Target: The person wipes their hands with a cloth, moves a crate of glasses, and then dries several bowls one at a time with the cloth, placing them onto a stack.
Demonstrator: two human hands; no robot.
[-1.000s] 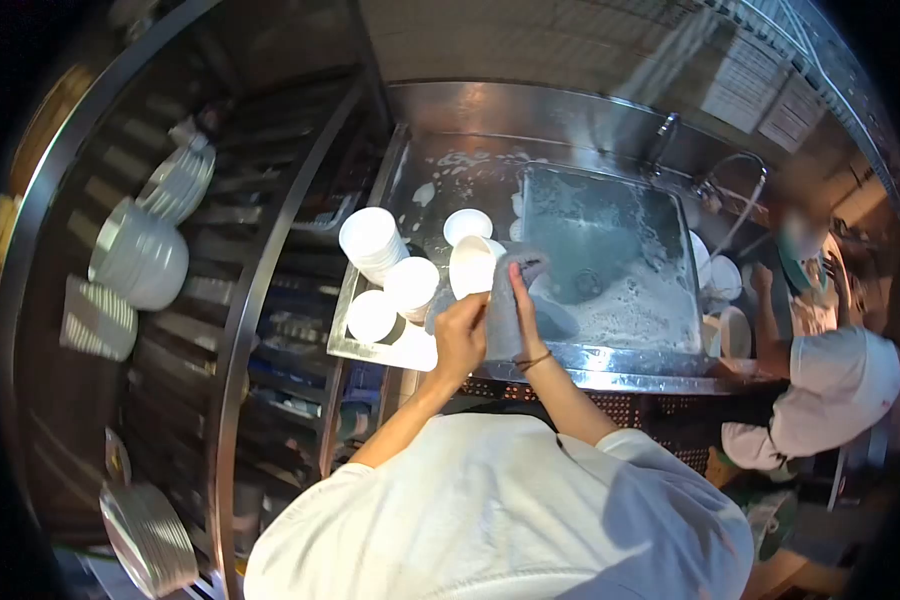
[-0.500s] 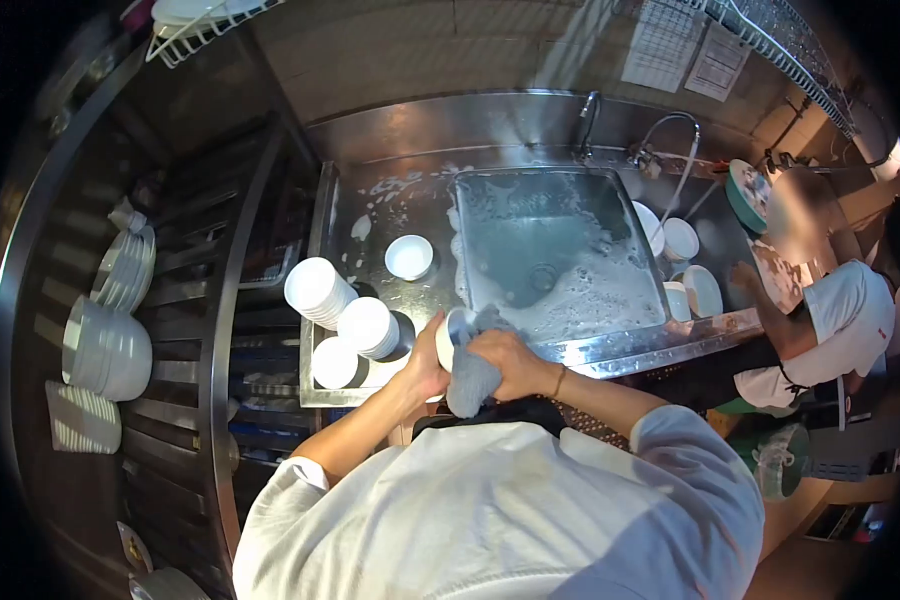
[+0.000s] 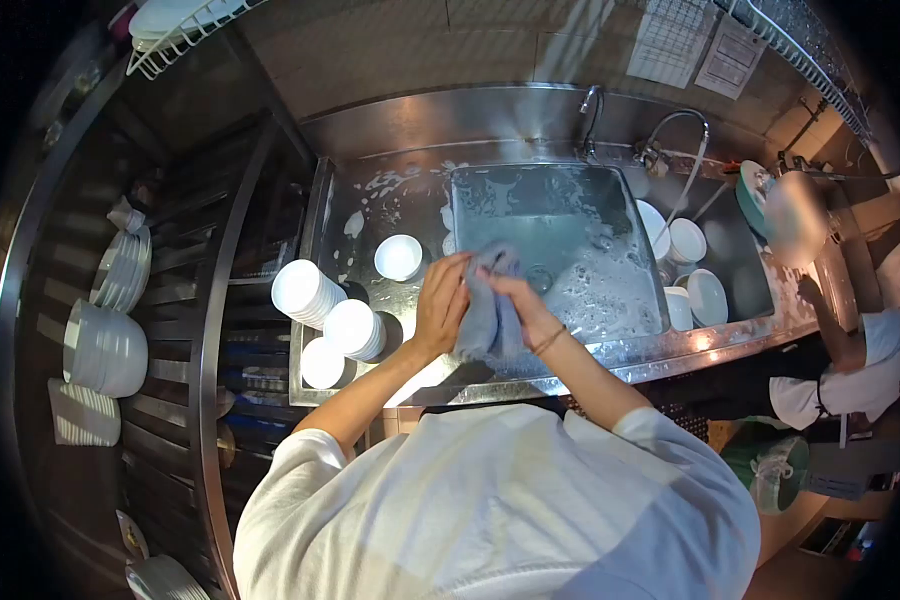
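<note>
I see the sink [image 3: 545,190]; gray cloth [image 3: 482,322] held over its near-left corner, left hand [image 3: 440,305] and right hand [image 3: 526,306] clamped on it. Looks soft, light, maybe slippery; I'd grip the bunched folds.

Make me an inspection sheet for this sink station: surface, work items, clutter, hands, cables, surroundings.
Surface: steel counter, foam patches on it.
Work items: gray cloth; whether it wraps anything, I cannot tell.
Clutter: white stacks and a lone bowl on the counter; dishes in the right basin.
Hands: left hand and right hand both hold the cloth.
Cables: nothing clearly seen.
Surroundings: dish rack left, co-worker right.
</note>
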